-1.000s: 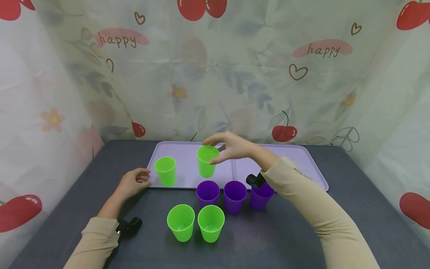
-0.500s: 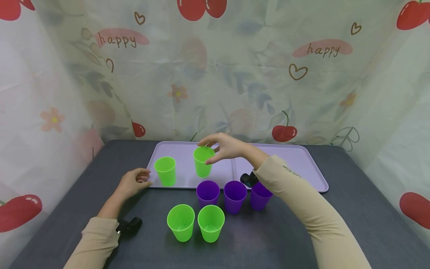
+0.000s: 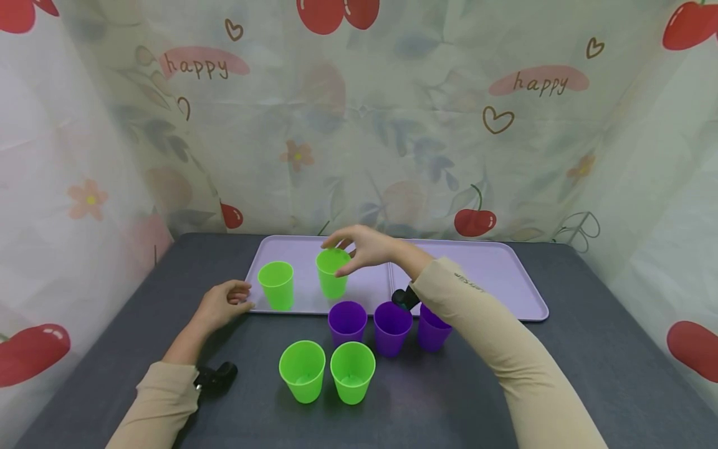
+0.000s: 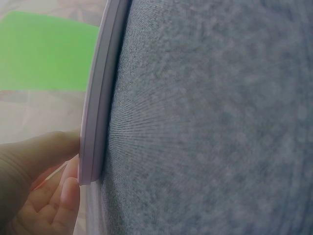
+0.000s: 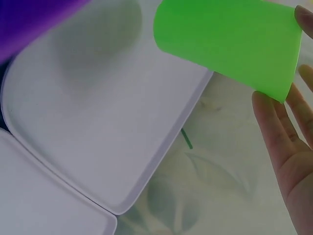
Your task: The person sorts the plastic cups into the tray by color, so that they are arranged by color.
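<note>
My right hand (image 3: 367, 246) pinches a green cup (image 3: 332, 277) near its rim, fingers at the far side and thumb at the near side. In the right wrist view that cup (image 5: 230, 44) hangs over the left lilac tray (image 5: 98, 127), apart from its surface. Upright on the same tray stands another green cup (image 3: 277, 287). My left hand (image 3: 221, 304) holds the tray's near left corner; in the left wrist view, thumb and curled fingers meet the tray's rim (image 4: 95, 112), fingertips partly hidden.
Two green cups (image 3: 301, 371) stand nearest on the dark table (image 3: 449, 399). Behind them is a row of purple cups (image 3: 348, 321), one partly covered by the right sleeve. A second lilac tray (image 3: 493, 268) adjoins on the right. Printed cloth (image 3: 359, 174) encloses the table.
My right hand has shifted left with the green cup, which has come nearer the cup standing on the tray and slightly lower. My left hand has stayed in place.
</note>
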Demonstrator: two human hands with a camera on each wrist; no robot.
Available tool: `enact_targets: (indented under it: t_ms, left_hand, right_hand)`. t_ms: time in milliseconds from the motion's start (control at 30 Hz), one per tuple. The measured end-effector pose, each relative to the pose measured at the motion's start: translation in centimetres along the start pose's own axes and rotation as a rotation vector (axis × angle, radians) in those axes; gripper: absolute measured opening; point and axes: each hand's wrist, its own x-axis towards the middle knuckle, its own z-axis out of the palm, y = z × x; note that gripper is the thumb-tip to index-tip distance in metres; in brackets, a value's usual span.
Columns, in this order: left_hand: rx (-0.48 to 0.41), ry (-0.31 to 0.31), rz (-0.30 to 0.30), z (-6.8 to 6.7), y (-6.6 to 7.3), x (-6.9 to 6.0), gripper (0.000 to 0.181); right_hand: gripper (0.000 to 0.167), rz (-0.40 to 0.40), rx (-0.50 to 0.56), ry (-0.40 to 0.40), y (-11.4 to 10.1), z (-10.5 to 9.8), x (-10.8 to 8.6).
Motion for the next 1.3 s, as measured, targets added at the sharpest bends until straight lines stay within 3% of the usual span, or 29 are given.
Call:
enact_targets:
  t_ms: [600, 1300]
  left_hand:
    - [0.007, -0.012, -0.008, 0.0, -0.2, 0.2, 0.041]
    - [0.019, -0.013, -0.001, -0.1, -0.1, 0.1, 0.04]
  right_hand:
    - [0.06, 0.019, 0.013, -0.076, -0.6, 1.1, 2.1]
    - [0.062, 0.035, -0.017, -0.167, -1.0, 2.1, 3.1]
